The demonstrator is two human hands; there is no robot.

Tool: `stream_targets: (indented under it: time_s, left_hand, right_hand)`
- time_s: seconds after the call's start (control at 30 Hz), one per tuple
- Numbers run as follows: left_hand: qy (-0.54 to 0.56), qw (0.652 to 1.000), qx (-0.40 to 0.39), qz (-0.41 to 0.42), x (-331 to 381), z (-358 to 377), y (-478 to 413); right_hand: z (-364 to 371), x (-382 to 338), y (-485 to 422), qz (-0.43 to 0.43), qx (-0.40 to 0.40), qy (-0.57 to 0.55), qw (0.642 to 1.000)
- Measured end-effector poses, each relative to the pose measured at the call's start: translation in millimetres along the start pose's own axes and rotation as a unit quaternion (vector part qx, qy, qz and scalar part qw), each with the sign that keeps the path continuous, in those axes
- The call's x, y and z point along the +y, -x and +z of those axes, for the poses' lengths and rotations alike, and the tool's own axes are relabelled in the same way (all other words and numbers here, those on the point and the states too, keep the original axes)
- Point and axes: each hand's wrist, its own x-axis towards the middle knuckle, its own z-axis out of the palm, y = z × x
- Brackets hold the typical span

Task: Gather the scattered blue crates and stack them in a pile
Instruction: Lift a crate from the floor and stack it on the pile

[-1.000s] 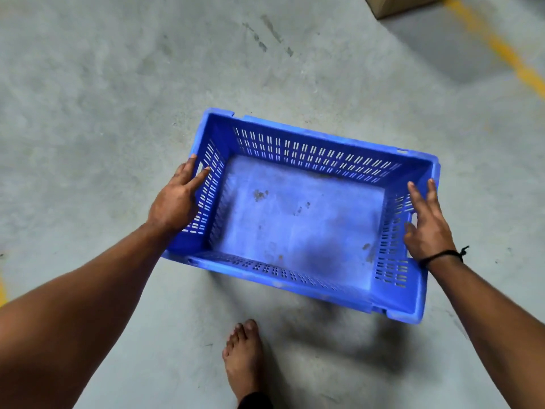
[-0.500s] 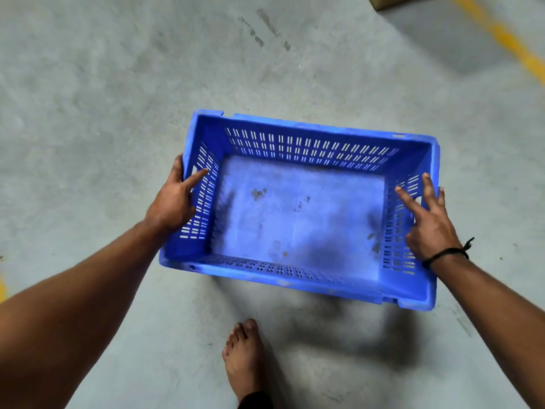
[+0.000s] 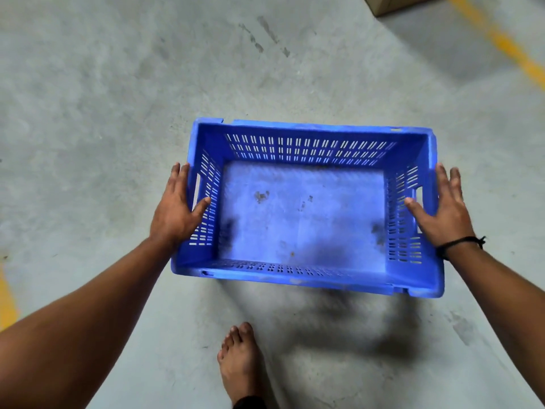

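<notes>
One empty blue slotted crate (image 3: 309, 149) hangs a little above the concrete floor, level and square to me, with its shadow on the floor beneath. My left hand (image 3: 177, 211) holds the left end wall, fingers straight along the outside and thumb hooked over the rim onto the inside. On the opposite end wall my right hand (image 3: 442, 211), with a black wrist cord, holds the same way. The crate's bottom is stained. No other crate is in view.
My bare foot (image 3: 240, 361) stands on the floor just in front of the crate's near edge. A cardboard box corner (image 3: 392, 2) shows at the top right, beside a yellow floor line (image 3: 507, 48). Another yellow mark (image 3: 6, 299) is at the left edge.
The crate has turned from skewed to square with my view and shifted slightly lower in frame. Both hands slid along the end walls; the right hand's raised fingers now lie flat.
</notes>
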Motion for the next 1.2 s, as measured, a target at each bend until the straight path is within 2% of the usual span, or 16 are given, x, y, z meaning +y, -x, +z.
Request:
stream_targets:
  time_s: [0.1, 0.3, 0.5, 0.6, 0.73, 0.9, 1.07, 1.2]
  left_hand:
    - [0.049, 0.998, -0.009, -0.049, 1, 5, 3]
    - [0.040, 0.995, -0.005, -0.087, 4, 9, 5]
    - [0.044, 0.995, -0.018, -0.085, 17, -2, 10]
    - [0.042, 0.996, -0.025, -0.075, 38, -25, 15]
    - [0.032, 0.998, -0.030, -0.043, 88, -74, 15]
    - [0.024, 0.999, -0.042, 0.020, 182, -157, 22]
    - [0.015, 0.991, -0.079, 0.111, 295, -247, 48]
    - [0.003, 0.974, -0.101, 0.201, 400, -301, 81]
  right_hand:
    - [2, -3, 5, 0.085, -0.032, -0.023, 0.996]
    - [8, -1, 4, 0.101, -0.036, 0.032, 0.994]
    - [-2, 0, 6, 0.127, -0.034, 0.014, 0.991]
    - [-30, -10, 13, 0.140, -0.019, 0.008, 0.990]
    - [-93, -40, 31, 0.168, 0.002, -0.003, 0.986]
    - [-210, -77, 73, 0.204, 0.054, 0.007, 0.977]
    - [-346, -116, 153, 0.255, 0.106, -0.019, 0.961]
    - [-449, -120, 235, 0.305, 0.173, -0.041, 0.935]
